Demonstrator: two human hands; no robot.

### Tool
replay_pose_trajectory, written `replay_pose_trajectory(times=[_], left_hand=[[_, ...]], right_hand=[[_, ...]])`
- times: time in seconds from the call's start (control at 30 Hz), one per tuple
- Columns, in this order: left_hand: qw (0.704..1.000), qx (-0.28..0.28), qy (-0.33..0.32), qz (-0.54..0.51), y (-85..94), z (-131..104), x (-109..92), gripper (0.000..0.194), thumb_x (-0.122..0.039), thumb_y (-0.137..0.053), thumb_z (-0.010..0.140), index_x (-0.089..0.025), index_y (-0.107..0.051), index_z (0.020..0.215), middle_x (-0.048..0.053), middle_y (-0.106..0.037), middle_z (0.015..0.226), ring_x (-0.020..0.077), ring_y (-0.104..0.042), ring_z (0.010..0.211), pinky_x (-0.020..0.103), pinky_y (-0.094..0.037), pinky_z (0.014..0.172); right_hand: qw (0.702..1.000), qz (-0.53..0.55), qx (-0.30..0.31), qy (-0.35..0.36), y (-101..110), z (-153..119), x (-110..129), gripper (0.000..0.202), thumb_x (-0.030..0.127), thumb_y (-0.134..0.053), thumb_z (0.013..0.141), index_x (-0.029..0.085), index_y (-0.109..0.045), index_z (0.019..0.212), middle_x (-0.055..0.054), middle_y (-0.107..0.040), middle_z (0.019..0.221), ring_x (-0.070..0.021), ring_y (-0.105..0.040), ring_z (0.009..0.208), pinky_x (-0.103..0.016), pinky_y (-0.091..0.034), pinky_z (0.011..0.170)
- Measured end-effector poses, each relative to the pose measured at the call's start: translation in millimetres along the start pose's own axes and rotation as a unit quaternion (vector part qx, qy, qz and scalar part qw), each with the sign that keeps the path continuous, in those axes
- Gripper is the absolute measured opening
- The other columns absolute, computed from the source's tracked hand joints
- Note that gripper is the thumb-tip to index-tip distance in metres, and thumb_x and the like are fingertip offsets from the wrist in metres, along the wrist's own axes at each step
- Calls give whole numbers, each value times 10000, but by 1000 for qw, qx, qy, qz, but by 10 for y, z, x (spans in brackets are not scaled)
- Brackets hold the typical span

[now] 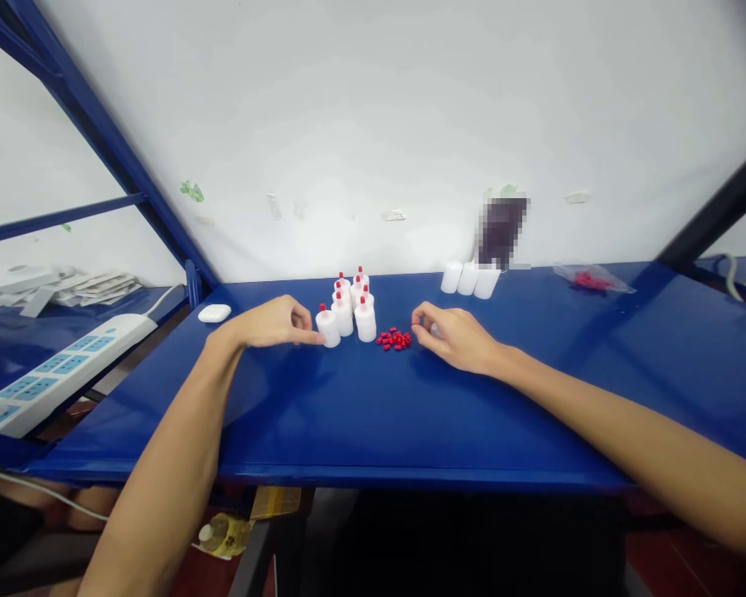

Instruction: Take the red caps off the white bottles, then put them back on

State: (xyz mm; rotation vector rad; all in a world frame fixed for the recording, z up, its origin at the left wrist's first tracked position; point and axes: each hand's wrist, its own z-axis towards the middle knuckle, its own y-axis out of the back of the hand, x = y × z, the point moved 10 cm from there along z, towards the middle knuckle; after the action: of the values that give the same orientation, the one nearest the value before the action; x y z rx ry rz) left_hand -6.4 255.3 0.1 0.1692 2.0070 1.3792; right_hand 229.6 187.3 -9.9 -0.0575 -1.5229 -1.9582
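My left hand (279,322) is at the left of a group of white bottles, its fingers apart. Its fingertips touch the low side of the nearest white bottle (328,330), which stands upright with a red tip. Several more white bottles (365,322) with red tips stand close behind and beside it. My right hand (453,336) rests by a loose pile of small red caps (394,339), its fingers curled. A small pale, translucent piece (436,329) shows inside the curl; its kind is unclear. The right fingertips are just right of the caps.
Three white bottles (468,279) without visible red tips stand near the wall, before a pixelated dark object (502,230). A clear bag with red pieces (592,280) lies at right. A white oval object (215,313) and a power strip (68,373) are at left.
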Motion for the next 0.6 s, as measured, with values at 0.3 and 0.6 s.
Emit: replay_pose_trajectory(times=[0.3, 0.6], left_hand=[[1000, -13, -10, 25, -265, 198, -85, 442, -583, -720, 749, -144, -709, 705, 39, -711, 700, 132, -589, 592, 234, -379, 547], [999, -26, -40, 0, -335, 252, -183, 509, -639, -708, 747, -132, -705, 703, 33, -681, 672, 126, -561, 601, 232, -372, 554]], right_hand=[[1000, -2, 10, 4, -8, -16, -1, 160, 343, -484, 938, 216, -578, 965, 15, -632, 697, -143, -551, 587, -270, -341, 601], [1000, -1, 17, 9, -13, -12, 22, 162, 342, -490, 935, 215, -586, 969, 8, -635, 723, -142, -548, 598, -271, -341, 602]])
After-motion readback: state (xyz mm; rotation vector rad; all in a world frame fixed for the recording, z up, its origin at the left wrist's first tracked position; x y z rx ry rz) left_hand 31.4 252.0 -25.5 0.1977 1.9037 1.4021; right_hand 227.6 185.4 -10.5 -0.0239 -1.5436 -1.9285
